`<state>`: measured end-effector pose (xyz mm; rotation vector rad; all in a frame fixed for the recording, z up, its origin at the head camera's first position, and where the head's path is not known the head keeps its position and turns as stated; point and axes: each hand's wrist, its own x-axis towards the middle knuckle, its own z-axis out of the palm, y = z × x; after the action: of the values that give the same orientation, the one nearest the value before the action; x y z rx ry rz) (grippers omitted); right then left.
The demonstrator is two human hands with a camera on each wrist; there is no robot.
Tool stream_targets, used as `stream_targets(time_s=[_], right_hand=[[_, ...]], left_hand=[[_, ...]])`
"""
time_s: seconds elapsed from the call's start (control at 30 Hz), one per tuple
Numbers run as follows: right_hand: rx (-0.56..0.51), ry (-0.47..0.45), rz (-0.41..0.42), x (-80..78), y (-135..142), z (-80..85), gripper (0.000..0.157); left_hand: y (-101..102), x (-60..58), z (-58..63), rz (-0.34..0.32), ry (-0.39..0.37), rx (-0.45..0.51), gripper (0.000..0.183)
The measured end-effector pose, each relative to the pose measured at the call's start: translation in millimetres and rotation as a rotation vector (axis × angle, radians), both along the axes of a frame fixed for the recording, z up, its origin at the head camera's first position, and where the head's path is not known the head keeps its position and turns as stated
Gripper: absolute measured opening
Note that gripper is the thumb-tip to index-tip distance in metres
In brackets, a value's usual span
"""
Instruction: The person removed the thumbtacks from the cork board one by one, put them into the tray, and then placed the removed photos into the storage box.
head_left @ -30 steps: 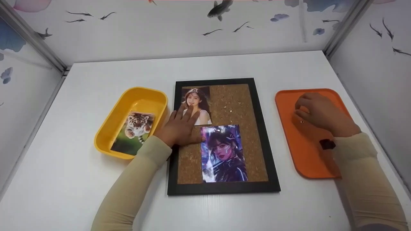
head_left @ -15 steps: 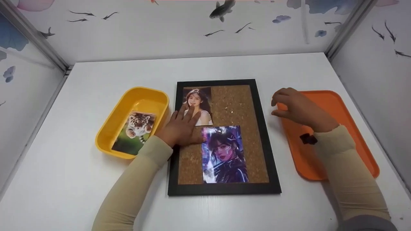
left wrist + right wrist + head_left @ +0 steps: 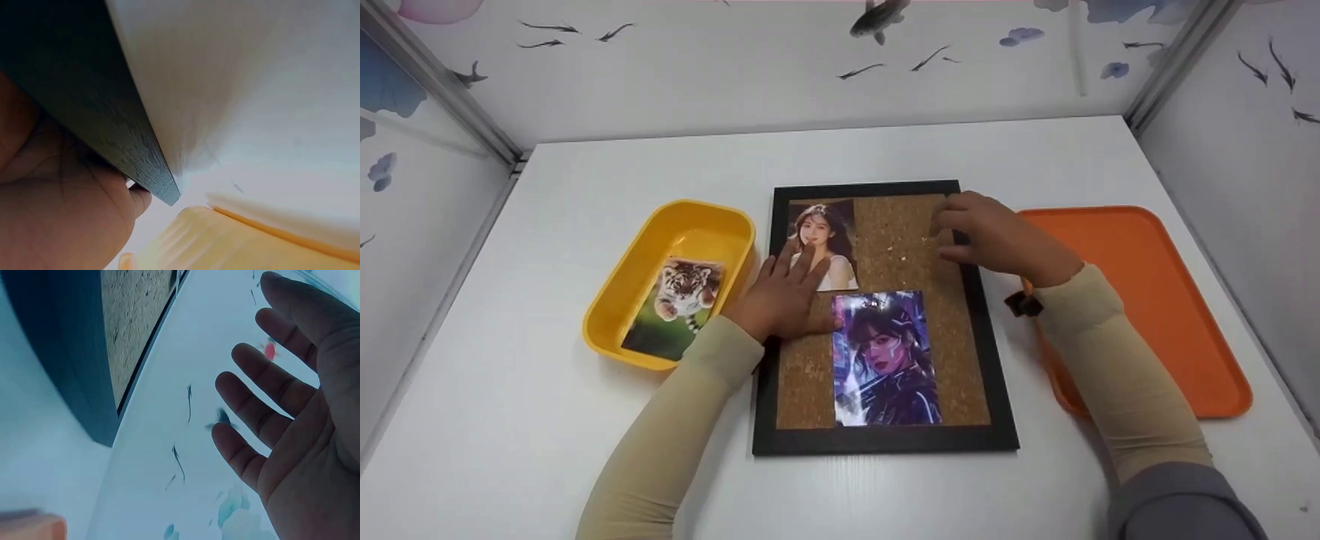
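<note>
A black-framed cork board point(image 3: 964, 337) lies on the white table. My left hand point(image 3: 784, 300) rests with fingers spread across its left side, over the lower left of a portrait photo point(image 3: 838, 259). In the left wrist view its palm point(image 3: 62, 208) is beside the frame's edge point(image 3: 129, 146). A purple cyberpunk-style picture point(image 3: 885, 360) lies lower on the cork, with a small shiny spot near its top edge. My right hand point(image 3: 990, 232) is over the board's upper right edge. Its fingers point(image 3: 253, 399) are relaxed and apart, with nothing visible between them.
Left of the board stands a yellow tub point(image 3: 607, 315) with a tiger cub picture point(image 3: 675, 307) inside. An orange tray point(image 3: 1155, 300) lies at the right, partly behind my right sleeve point(image 3: 1095, 330). Small bright specks show on the bare cork point(image 3: 896, 232). White printed walls enclose the table.
My right hand has moved left from above the orange tray to the board's upper right edge. My left hand stays on the board.
</note>
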<state>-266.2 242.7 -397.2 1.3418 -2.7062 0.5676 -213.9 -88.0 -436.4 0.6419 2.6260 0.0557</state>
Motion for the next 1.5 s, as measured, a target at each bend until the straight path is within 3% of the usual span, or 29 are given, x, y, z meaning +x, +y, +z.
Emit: stream_targets(time_s=[0.2,0.5,0.93,1.17,1.37,1.5], right_hand=[[0.006,0.009,0.061,-7.1,-22,0.5,0.019],[0.051,-0.011,0.065,-8.2,-49,8.8,0.022],[0.075,-0.059,0.115,-24.8,-79,10.3,0.023],[0.06,-0.14,0.074,-43.2,-88,9.9,0.021],[-0.005,-0.211,0.056,-61.6,-97,0.1,0.02],[0.008,-0.269,0.001,-69.7,-101,-6.4,0.02]], left_hand=[[-1,0.7,-0.3,0.005,0.0,-0.012,0.104],[1,-0.2,-0.4,0.002,-0.007,-0.003,0.104],[0,1.1,0.5,0.018,-0.002,0.025,0.105],[0,-1.5,1.8,0.015,-0.005,0.005,0.106],[0,-0.1,1.9,0.002,-0.003,0.013,0.105],[1,0.6,0.3,-0.014,0.012,-0.006,0.105]])
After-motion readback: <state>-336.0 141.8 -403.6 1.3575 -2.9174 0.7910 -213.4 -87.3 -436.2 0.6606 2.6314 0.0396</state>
